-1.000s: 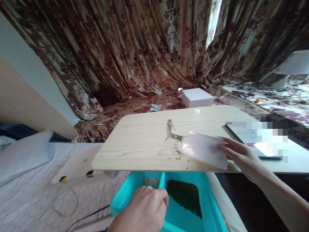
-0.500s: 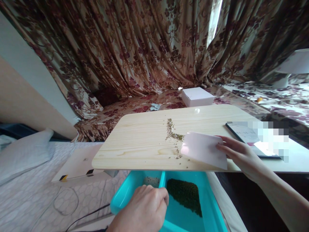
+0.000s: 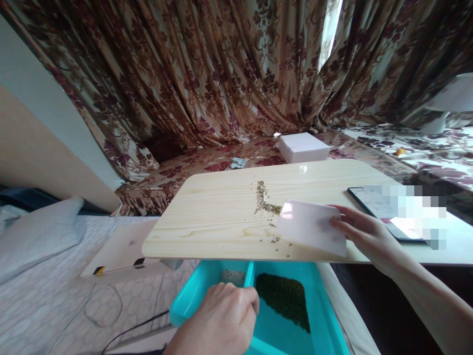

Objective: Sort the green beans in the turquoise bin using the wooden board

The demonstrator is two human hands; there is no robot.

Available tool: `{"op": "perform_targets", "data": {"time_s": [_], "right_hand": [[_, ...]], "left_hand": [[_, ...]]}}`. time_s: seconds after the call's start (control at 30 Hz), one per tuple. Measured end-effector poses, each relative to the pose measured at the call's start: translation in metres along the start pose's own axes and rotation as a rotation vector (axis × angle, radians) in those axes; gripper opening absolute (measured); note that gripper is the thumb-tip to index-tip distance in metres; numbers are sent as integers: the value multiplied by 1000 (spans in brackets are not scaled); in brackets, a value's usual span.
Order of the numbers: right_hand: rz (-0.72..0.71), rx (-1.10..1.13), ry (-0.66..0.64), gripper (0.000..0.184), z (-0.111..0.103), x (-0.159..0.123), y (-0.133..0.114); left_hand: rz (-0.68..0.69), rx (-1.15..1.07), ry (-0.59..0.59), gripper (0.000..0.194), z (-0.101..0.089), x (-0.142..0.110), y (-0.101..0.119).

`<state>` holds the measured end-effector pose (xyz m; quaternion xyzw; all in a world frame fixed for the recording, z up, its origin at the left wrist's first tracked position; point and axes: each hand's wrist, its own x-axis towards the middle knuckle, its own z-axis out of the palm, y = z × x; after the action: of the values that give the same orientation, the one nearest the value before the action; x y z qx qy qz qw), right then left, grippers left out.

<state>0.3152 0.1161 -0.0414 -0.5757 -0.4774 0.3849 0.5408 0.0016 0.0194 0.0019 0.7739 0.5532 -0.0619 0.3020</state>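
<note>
My right hand point(image 3: 356, 229) pinches the right edge of a white sheet point(image 3: 310, 227), which lies low over the wooden tabletop point(image 3: 207, 217). The sheet's left edge meets a strip of small green-brown grains point(image 3: 271, 208), with a few strays near the table's front edge. Below that edge sits a turquoise divided tray point(image 3: 325, 305). Dark green grains point(image 3: 284, 298) fill part of its right compartment; pale grains with dark specks point(image 3: 233, 276) lie in the left one. Over the tray's divider my left hand point(image 3: 225, 315) is closed, its fingertips turned away, so what they hold is hidden.
A tablet point(image 3: 384, 217) rests on the right of the tabletop, partly blurred out. Behind the table stands a white box point(image 3: 305, 147). A flat pale board point(image 3: 121, 249) and a cable point(image 3: 101, 305) lie on the bed at left. Patterned curtains hang at the back.
The sheet's left edge has tipped slightly, and its shine has shifted. The left hand stays closed over the tray. The whole view has drifted a little.
</note>
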Motion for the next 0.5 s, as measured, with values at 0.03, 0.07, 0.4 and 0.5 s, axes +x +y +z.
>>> {"op": "perform_targets", "data": {"time_s": [0.03, 0.07, 0.4, 0.5], "right_hand": [[2, -9, -8, 50, 0, -1, -1], [7, -21, -22, 49, 0, -2, -3], [10, -30, -12, 45, -2, -2, -9], [23, -44, -43, 40, -3, -8, -12]], "left_hand": [[-2, 1, -2, 39, 0, 0, 0], [-5, 4, -3, 39, 0, 0, 0], [6, 4, 6, 39, 2, -2, -1], [-5, 7, -9, 39, 0, 0, 1]]}}
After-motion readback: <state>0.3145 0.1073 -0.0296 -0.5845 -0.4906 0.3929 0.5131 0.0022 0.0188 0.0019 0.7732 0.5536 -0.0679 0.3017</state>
